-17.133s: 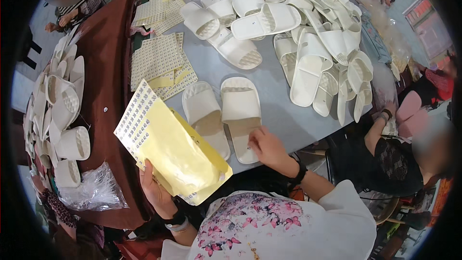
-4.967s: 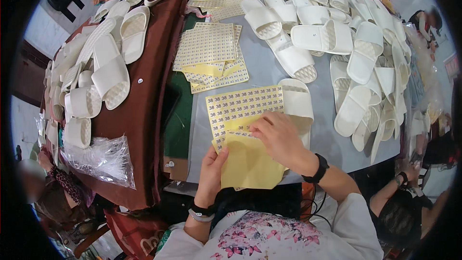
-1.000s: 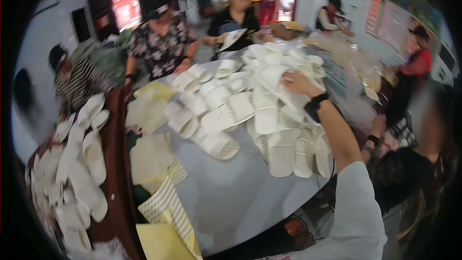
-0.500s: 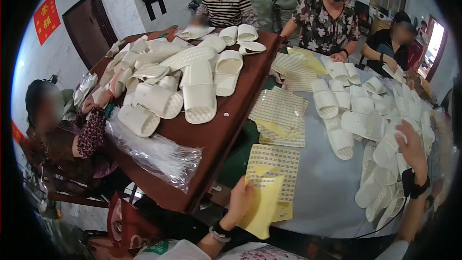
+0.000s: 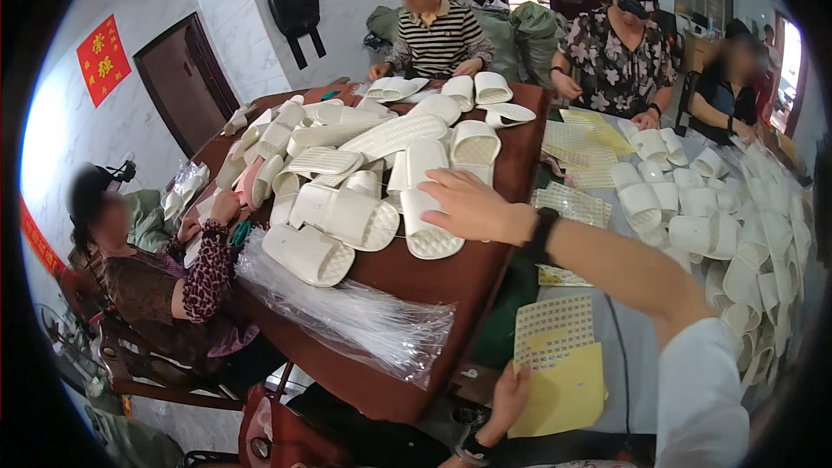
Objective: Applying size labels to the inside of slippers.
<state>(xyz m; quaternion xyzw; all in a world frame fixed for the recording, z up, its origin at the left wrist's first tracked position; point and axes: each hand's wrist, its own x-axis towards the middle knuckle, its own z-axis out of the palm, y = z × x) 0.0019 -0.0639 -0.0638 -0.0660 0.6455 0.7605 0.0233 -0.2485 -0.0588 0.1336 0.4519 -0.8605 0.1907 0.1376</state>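
My left hand pinches the edge of a yellow label sheet at the grey table's near side. Part of another sheet covered in small printed labels shows just beyond it. Stretched across to the brown table, my right hand lies over a white slipper with its fingers extended. From this angle I cannot tell whether the fingers press on the slipper or hover just above it. More white slippers are heaped around that hand, some with a dotted sole showing.
A clear bag of thin white strips lies at the brown table's near edge. More slippers crowd the grey table's right side. A dark cord crosses the grey table. A person works at left; others sit or stand beyond the tables.
My right hand has gone from the slipper pile at right, across to a slipper on the brown table. My left hand still holds the yellow sheet. The whole view has shifted.
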